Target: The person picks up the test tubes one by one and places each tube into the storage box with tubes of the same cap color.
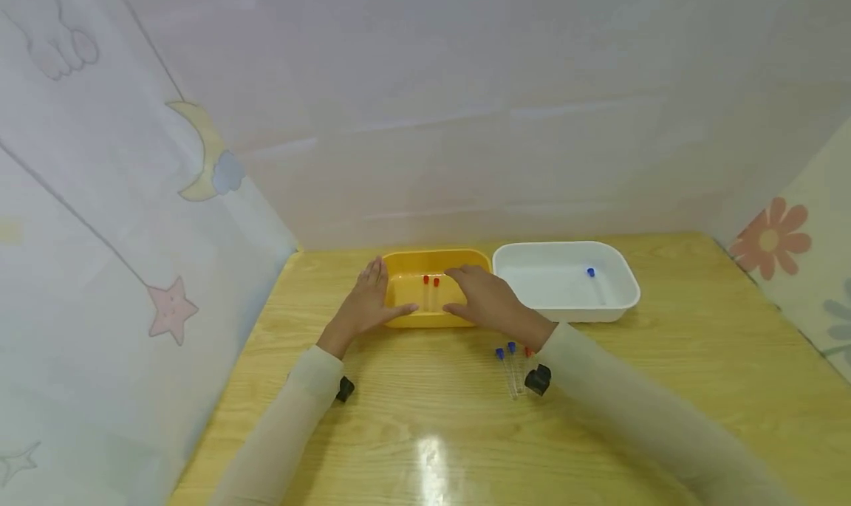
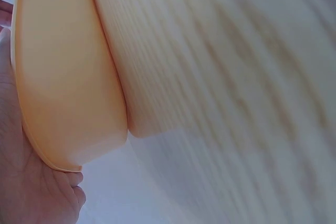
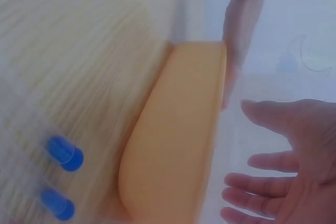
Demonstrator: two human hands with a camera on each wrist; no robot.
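At the left end of a yellow tray (image 1: 432, 320), my left hand (image 1: 364, 303) lies along the rim, fingers straight and thumb over the near edge. The left wrist view shows the palm against the tray's wall (image 2: 68, 77). My right hand (image 1: 488, 299) hovers over the tray's right end with fingers and thumb spread; in the right wrist view this hand (image 3: 294, 166) holds nothing and stands apart from the rim. Inside the yellow tray, two clear tubes with red caps (image 1: 426, 279) lie side by side.
A white tray (image 1: 565, 315) beside the yellow one holds a blue-capped tube (image 1: 591, 272). On the wooden table (image 1: 399, 417), blue-capped tubes (image 1: 511, 347) and a red-capped tube (image 1: 528, 351) lie near my right wrist, partly hidden. A pale curtain (image 1: 465, 159) hangs behind the table.
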